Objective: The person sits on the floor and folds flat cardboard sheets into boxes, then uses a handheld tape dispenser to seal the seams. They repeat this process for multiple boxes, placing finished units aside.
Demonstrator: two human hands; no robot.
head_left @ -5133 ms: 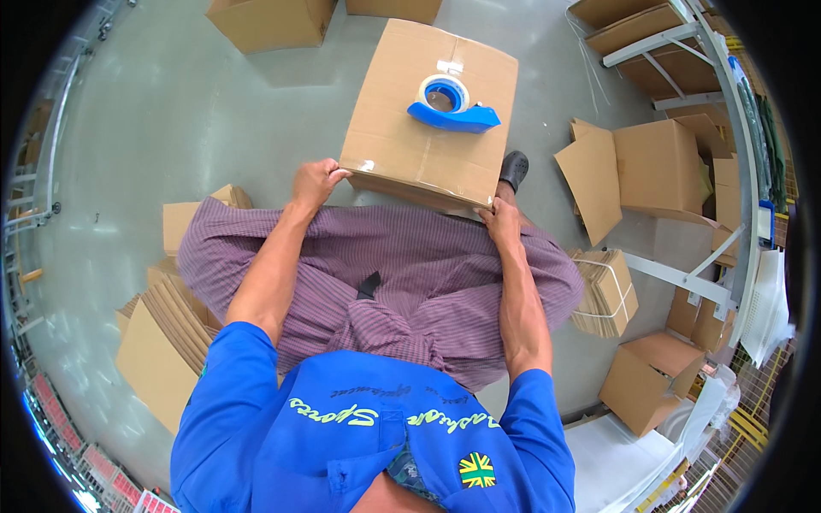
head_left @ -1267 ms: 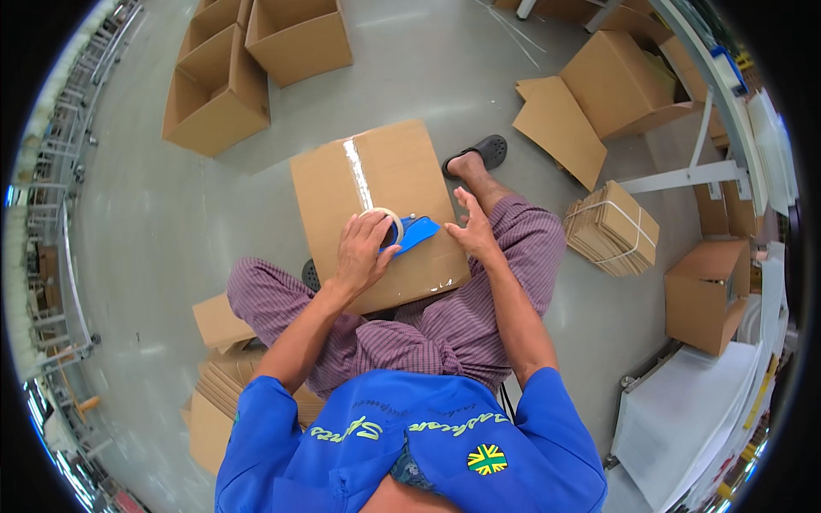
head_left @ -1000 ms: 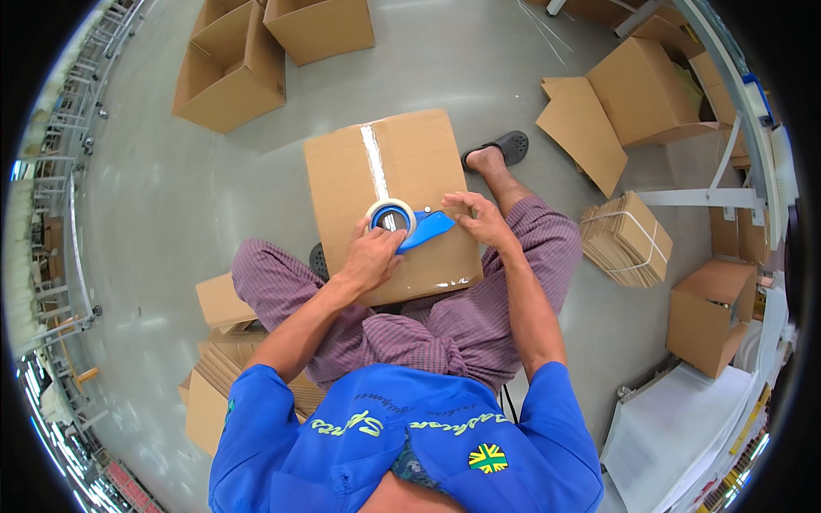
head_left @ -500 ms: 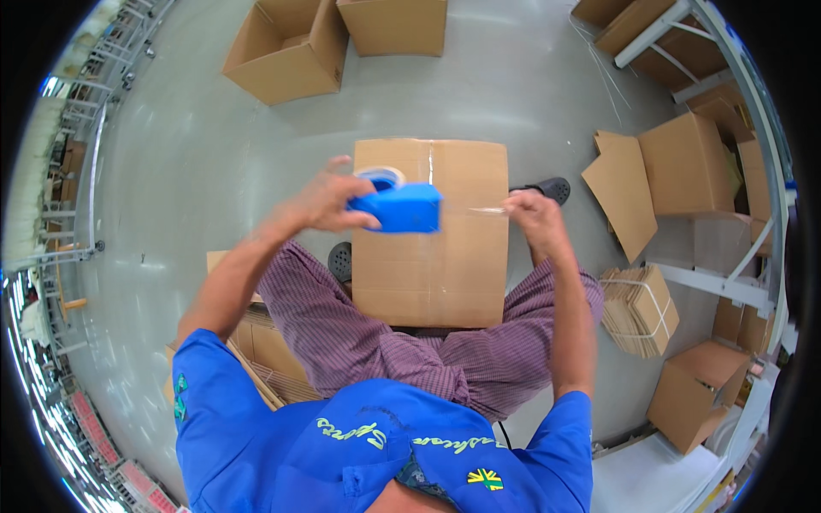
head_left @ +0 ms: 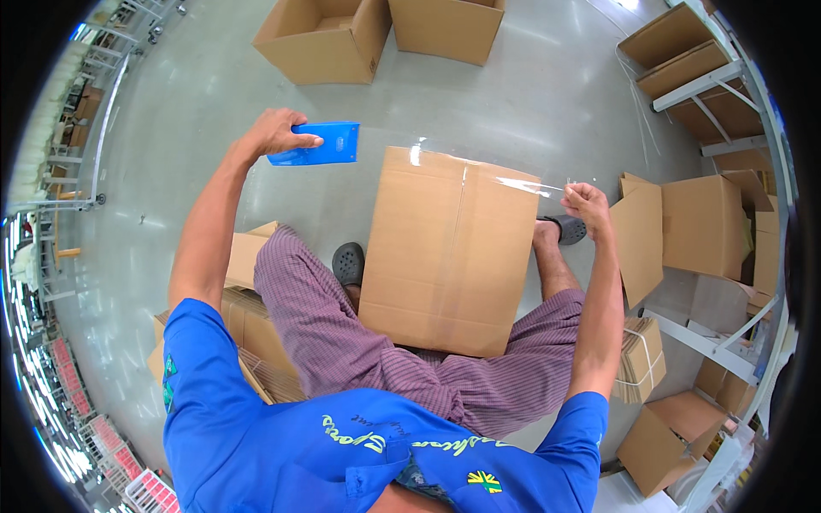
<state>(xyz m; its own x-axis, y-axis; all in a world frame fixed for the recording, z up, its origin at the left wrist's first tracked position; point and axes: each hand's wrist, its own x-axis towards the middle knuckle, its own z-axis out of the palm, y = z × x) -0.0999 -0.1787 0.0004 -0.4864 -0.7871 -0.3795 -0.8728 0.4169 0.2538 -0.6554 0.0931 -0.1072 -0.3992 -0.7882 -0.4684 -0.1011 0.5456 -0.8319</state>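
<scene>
Between my legs stands a closed cardboard box (head_left: pixel 436 265), with a strip of clear tape along its middle seam. My left hand (head_left: pixel 278 137) grips a blue tape dispenser (head_left: pixel 329 144), held out beyond the box's far left corner. On the other side, my right hand (head_left: pixel 586 205) pinches the loose end of a strip of clear packing tape (head_left: pixel 522 184) just past the box's right edge. The strip stretches across the far part of the box toward the dispenser; glare shows only parts of it. The tape roll is hidden behind the dispenser and my left hand.
Two open cardboard boxes (head_left: pixel 329 43) stand on the floor ahead. At the right are a metal rack (head_left: pixel 727 342), more boxes (head_left: pixel 701 227) and a strapped bundle of flat cardboard (head_left: pixel 641 359). Folded cardboard (head_left: pixel 256 342) lies beside my left leg.
My left hand has swung left and away with the dispenser, drawing the tape out long. My right hand has moved slightly right with the tape end. The box appears shifted and turned in view.
</scene>
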